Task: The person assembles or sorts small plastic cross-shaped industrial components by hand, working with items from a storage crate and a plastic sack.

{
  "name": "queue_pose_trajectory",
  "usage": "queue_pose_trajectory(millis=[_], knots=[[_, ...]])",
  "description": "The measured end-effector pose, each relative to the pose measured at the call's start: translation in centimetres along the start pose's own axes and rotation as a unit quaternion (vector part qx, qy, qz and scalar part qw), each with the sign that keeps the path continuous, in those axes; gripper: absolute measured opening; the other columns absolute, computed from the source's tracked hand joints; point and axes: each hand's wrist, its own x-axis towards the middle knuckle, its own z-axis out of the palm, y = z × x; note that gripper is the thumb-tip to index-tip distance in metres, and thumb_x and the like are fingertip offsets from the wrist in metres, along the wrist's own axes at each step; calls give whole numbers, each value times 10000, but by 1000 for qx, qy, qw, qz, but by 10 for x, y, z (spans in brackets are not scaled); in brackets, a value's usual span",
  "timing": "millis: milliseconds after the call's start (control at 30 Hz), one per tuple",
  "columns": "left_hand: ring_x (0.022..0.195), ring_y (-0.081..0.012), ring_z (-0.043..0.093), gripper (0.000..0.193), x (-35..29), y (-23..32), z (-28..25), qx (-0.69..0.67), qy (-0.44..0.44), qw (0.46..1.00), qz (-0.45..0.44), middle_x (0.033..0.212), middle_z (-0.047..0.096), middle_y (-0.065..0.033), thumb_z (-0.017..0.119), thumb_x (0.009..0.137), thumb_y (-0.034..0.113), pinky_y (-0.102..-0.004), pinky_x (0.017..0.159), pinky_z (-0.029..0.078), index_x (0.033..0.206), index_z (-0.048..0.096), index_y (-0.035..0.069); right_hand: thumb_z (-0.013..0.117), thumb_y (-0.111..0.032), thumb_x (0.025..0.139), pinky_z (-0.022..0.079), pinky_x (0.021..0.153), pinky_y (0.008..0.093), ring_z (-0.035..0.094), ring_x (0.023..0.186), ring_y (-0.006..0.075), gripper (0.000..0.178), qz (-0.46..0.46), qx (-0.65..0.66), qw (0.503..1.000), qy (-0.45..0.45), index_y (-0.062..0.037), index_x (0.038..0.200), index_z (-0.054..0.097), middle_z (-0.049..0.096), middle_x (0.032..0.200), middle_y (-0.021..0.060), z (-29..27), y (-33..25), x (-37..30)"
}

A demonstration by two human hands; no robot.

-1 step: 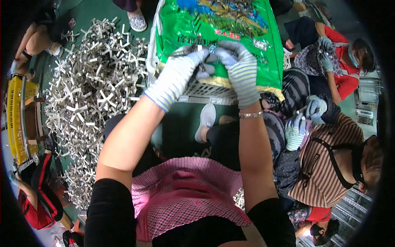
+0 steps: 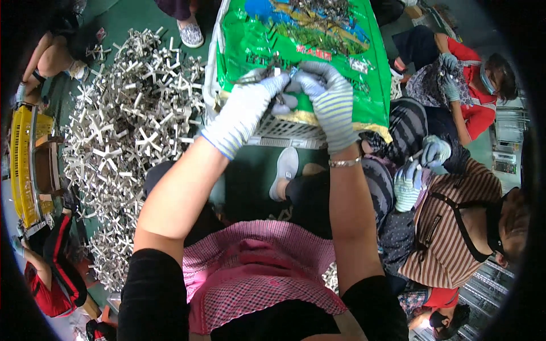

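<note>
Both my hands wear striped, light-coloured gloves and meet over the near edge of a green printed plastic sheet (image 2: pixel 239 54). My left hand (image 2: pixel 253 99) is closed, its fingertips pinching beside a small white-tipped piece (image 2: pixel 277 72). Close to its right, my right hand (image 2: pixel 330 94) is also closed, thumb and fingers pressed together near a small bluish bit. The fingers hide most of whatever is between them, so its kind cannot be made out. The sheet lies over a white plastic crate (image 2: pixel 284 138), and dark small scraps (image 2: pixel 327 11) are scattered on its far part.
A large heap of whitish branched, star-shaped pieces (image 2: pixel 131 131) covers the floor on the left. A yellow crate (image 2: pixel 23 165) stands at the far left. Close on my right sits a person in a striped top (image 2: pixel 455 227), gloved hands at work; another in red (image 2: pixel 472 57) sits farther off.
The sheet and crate sit slightly lower in view. My hands have shifted a little downward with them, still closed together at the same place.
</note>
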Motion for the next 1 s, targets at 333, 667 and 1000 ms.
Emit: queue_pose_trajectory(millis=[333,667,1000], knots=[[616,-111,598,199,-2,-2,-4,-36,5,999,12,841,654,-32,638,884,227,-220,512,479,1022,599,89,625,-126,873,504,744,258,628,830,123,234,-29,-86,994,-65,31,1047,636,669,929,79,4,-6,-3],[629,-108,607,203,-5,4,-8,31,-19,998,51,849,637,-31,625,888,185,-210,512,487,1040,576,59,596,-102,878,498,780,265,612,848,125,244,53,4,997,-58,33,1078,627,671,921,75,11,2,-6],[658,-145,618,242,-1,5,-2,-42,-1,999,15,872,643,-66,620,887,148,-220,529,494,1099,557,51,616,-67,869,509,709,232,618,790,99,227,-19,-15,997,75,35,1072,626,669,928,79,28,-5,-10]])
